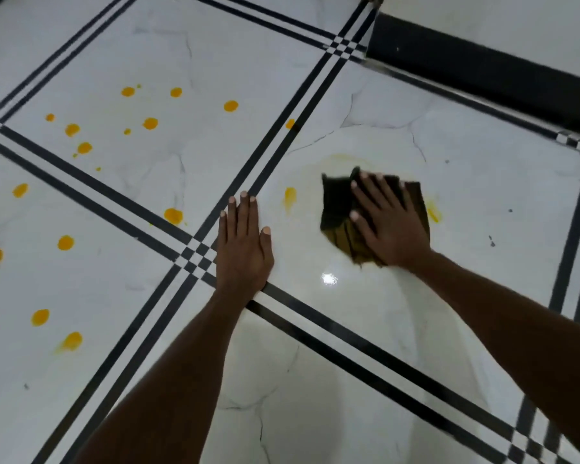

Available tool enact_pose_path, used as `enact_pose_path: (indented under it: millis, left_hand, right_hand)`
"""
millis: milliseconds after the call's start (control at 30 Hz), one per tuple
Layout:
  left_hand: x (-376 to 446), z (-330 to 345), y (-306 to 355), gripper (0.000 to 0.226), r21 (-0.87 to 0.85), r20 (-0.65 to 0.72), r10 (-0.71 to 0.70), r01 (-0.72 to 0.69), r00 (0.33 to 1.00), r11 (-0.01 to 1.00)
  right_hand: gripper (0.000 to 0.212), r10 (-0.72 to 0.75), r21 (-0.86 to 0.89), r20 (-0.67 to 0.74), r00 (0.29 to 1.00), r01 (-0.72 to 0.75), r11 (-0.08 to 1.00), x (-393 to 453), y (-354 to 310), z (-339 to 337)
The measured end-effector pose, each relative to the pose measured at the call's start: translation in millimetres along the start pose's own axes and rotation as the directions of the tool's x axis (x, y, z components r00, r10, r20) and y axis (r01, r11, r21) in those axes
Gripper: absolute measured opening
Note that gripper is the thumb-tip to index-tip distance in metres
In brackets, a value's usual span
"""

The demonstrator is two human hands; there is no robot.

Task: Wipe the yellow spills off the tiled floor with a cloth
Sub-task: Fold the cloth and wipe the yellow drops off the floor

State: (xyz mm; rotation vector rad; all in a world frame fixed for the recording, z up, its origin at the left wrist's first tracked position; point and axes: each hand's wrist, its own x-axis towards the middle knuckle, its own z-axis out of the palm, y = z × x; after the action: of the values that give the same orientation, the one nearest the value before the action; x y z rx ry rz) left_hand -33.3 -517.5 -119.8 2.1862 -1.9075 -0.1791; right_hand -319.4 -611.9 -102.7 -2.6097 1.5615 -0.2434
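- The right hand [387, 222] lies flat with its fingers straight and slightly spread, pressing down on a dark olive-brown folded cloth [340, 209] that rests on the glossy white marble-look tiled floor [349, 346].
- The left hand [243, 244] lies palm-down on the floor, fingers straight and close together, thumb set apart; it holds nothing and rests across the black double stripes [315, 316] that border the tiles.
- The cloth sits in the tile to the right of the left hand, well apart from it.
- Around the cloth lie three marks: one elongated yellow smear [290, 195] to its left, one yellow streak [433, 213] at its right edge, and a pale yellowish arc [345, 159] beyond it.
- The far left tile bears roughly a dozen round yellow spill drops [150, 123]; one more drop [290, 123] sits on the striped border.
- The near left tile shows about six drops [65, 242], some blurred at the edges.
- A black skirting band [482, 75] runs along the wall at upper right.
- Much of the cloth is hidden beneath the right hand; both arms are cut off by the lower frame edge.
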Motion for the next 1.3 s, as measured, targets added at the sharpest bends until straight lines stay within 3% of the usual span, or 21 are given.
enact_pose_path:
  millis: [67,133,200,267,367,400,467,533,567,600,667,733,800,833,900,967,1000,1100,1167,1233,1300]
  left_hand:
    - [1.5,4.6,-0.9,0.063,-0.002,-0.022,0.017,-0.017,1.000,1.000]
    - [2.0,6.3,-2.3,0.063,-0.002,-0.023,0.017,-0.017,1.000,1.000]
    - [3.5,9.7,-3.8,0.063,0.004,-0.031,0.021,-0.021,0.999,1.000]
    - [3.5,7.7,-3.9,0.062,0.000,-0.017,0.024,-0.024,1.000,1.000]
    - [2.2,4.5,-2.4,0.062,0.001,-0.005,0.023,-0.023,1.000,1.000]
    - [1.0,3.8,-1.6,0.062,0.003,-0.005,0.016,-0.016,1.000,1.000]
    - [3.2,5.8,-2.6,0.062,0.013,-0.020,0.009,-0.008,1.000,1.000]
    - [3.2,8.8,-1.9,0.062,0.025,-0.022,0.005,-0.005,1.000,1.000]
    - [2.9,10.0,-1.6,0.062,0.036,-0.031,0.005,-0.004,1.000,0.999]
    - [3.7,10.6,-3.1,0.062,0.040,-0.041,0.010,-0.009,0.999,0.999]
    - [3.7,8.7,-4.1,0.062,0.029,-0.023,0.021,-0.020,1.000,0.999]
    - [2.7,7.9,-3.5,0.063,0.024,-0.008,0.025,-0.025,1.000,0.999]
    - [0.9,3.3,-10.6,0.063,0.003,-0.024,0.011,-0.011,1.000,1.000]
    - [4.2,6.9,-0.1,0.064,-0.037,-0.025,0.024,-0.025,0.999,0.999]
    - [2.2,2.9,-1.6,0.064,-0.024,-0.036,0.009,-0.010,0.999,1.000]
    - [3.5,3.9,-0.1,0.064,-0.014,-0.044,0.002,-0.003,0.999,1.000]
    - [3.7,4.0,0.0,0.064,-0.010,-0.043,0.003,-0.004,0.999,1.000]
    - [1.7,2.9,0.4,0.065,-0.002,-0.036,0.007,-0.008,0.999,1.000]
    - [1.6,3.4,-1.2,0.065,-0.011,-0.042,0.023,-0.024,0.999,1.000]
    - [1.3,6.4,-2.9,0.065,-0.024,-0.050,0.022,-0.023,0.999,0.999]
    - [1.0,7.7,-1.0,0.064,-0.019,-0.063,0.021,-0.022,0.998,1.000]
  right_hand:
    - [0.063,0.153,0.008,-0.011,0.988,-0.153,0.988,54.6,-2.1,7.8]
    - [0.067,0.175,0.013,0.005,0.985,-0.175,0.984,100.4,-24.2,14.7]
    - [0.069,0.062,0.017,0.032,0.998,-0.063,0.998,114.7,-58.0,18.3]
    - [0.065,-0.168,0.006,0.083,0.982,0.168,0.986,77.3,-81.9,17.4]
    - [0.061,-0.379,0.010,0.134,0.916,0.381,0.925,7.4,-54.6,9.5]
    - [0.061,-0.359,0.002,0.118,0.926,0.362,0.932,6.9,-35.1,5.8]
    - [0.060,-0.181,-0.020,0.047,0.982,0.183,0.983,41.3,-10.7,4.0]
    - [0.065,0.055,0.022,0.012,0.998,-0.055,0.998,94.4,-21.8,6.4]
    - [0.069,0.080,0.031,0.031,0.996,-0.081,0.996,111.1,-41.5,9.4]
    - [0.071,0.026,0.040,0.049,0.998,-0.028,0.999,117.5,-64.7,14.9]
    - [0.066,-0.223,0.018,0.090,0.971,0.222,0.975,83.9,-94.5,19.4]
    - [0.061,-0.393,0.005,0.091,0.915,0.394,0.919,34.6,-72.7,18.3]
    - [0.060,-0.274,-0.013,0.026,0.961,0.275,0.961,10.4,-19.8,11.8]
    - [0.058,-0.063,-0.060,-0.018,0.998,0.062,0.996,0.5,25.9,-2.0]
    - [0.059,0.352,-0.036,-0.061,0.934,-0.355,0.934,-15.4,82.0,-18.6]
    - [0.062,0.506,-0.041,-0.105,0.856,-0.512,0.858,-38.1,70.5,-17.7]
    - [0.063,0.500,-0.052,-0.115,0.858,-0.508,0.860,-49.2,39.4,-13.2]
    - [0.063,0.140,-0.021,0.019,0.990,-0.140,0.990,-54.3,-48.1,0.0]
    - [0.064,-0.062,0.023,0.066,0.996,0.061,0.998,-9.1,-41.2,1.1]
    - [0.067,-0.015,0.002,0.051,0.999,0.015,1.000,39.4,14.2,-3.2]
    - [0.072,0.271,-0.013,-0.004,0.962,-0.271,0.962,50.0,87.4,-11.3]
